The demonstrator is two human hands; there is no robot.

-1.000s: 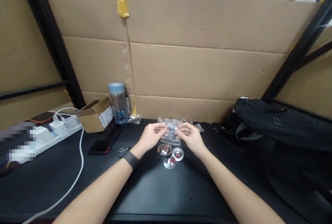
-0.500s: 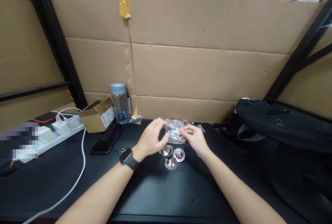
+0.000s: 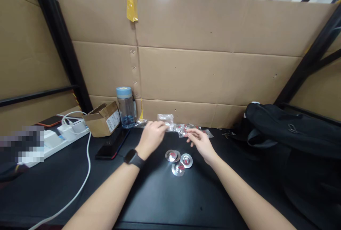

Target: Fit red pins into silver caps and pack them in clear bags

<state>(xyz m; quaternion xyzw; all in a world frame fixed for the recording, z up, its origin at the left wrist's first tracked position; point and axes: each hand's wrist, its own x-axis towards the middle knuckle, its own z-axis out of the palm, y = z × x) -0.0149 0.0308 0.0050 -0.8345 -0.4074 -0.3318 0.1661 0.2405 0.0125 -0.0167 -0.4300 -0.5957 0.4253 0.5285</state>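
My left hand (image 3: pixel 153 135), with a dark watch on its wrist, pinches a clear plastic bag (image 3: pixel 165 118) near the cardboard wall. My right hand (image 3: pixel 199 141) has its thumb and fingertips together beside some clear packets with red marks (image 3: pixel 183 129); whatever is between them is too small to make out. Several round silver discs with red centres (image 3: pixel 186 160) lie on the black table below and between my hands, some overlapping.
At the left are a bottle with a blue lid (image 3: pixel 126 107), an open cardboard box (image 3: pixel 102 120), a dark phone (image 3: pixel 112 144) and a white power strip (image 3: pixel 57 144) with a cable. A black bag (image 3: pixel 287 130) lies at the right.
My left hand has moved up and left with the clear bag, closing its fingers. The bag has left the middle, and the red-marked packets behind it show more. My right hand stays nearly in place.
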